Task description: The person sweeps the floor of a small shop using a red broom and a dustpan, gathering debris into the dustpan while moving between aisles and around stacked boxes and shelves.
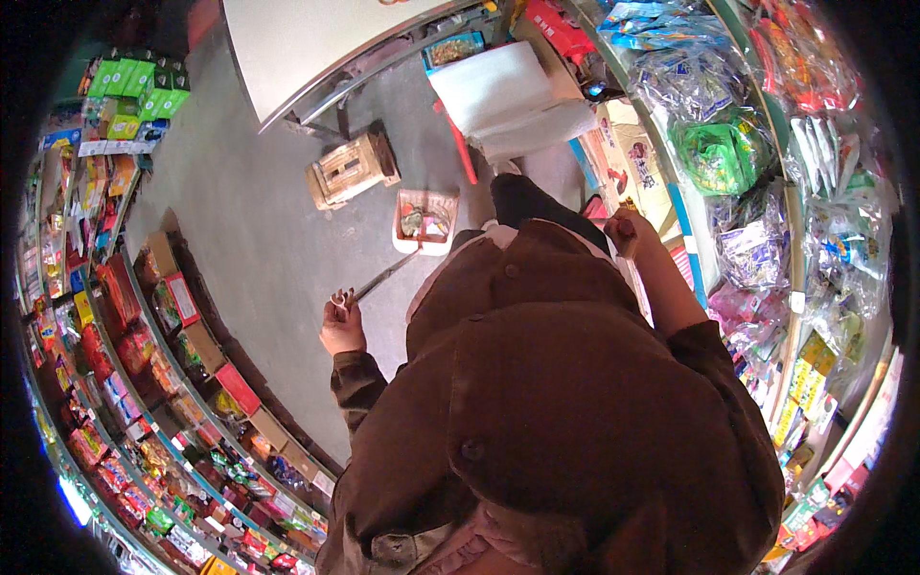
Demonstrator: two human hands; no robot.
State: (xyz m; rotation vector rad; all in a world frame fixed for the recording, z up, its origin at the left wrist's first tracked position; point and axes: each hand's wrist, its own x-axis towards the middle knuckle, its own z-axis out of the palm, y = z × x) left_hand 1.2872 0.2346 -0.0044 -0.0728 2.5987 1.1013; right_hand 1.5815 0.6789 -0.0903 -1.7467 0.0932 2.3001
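Observation:
My left hand [343, 329] is closed around the pale end of a long, dark handle [388, 276]. The handle slants down to a white and pink long-handled dustpan [424, 249] standing on the grey floor. Bits of litter [422, 220] lie inside the pan. On the other side of my body, my right hand [628, 234] is curled near the shelf edge. A dark reddish round shape shows at its fingers, and I cannot tell whether that is a held object's end.
A wooden stool [352, 171] stands beyond the dustpan. A white-topped table [309, 50] is at the top, beside a seat covered with a white sheet [496, 90]. Stocked shelves [180, 460] curve along the left. Bagged goods [726, 158] fill shelves on the right.

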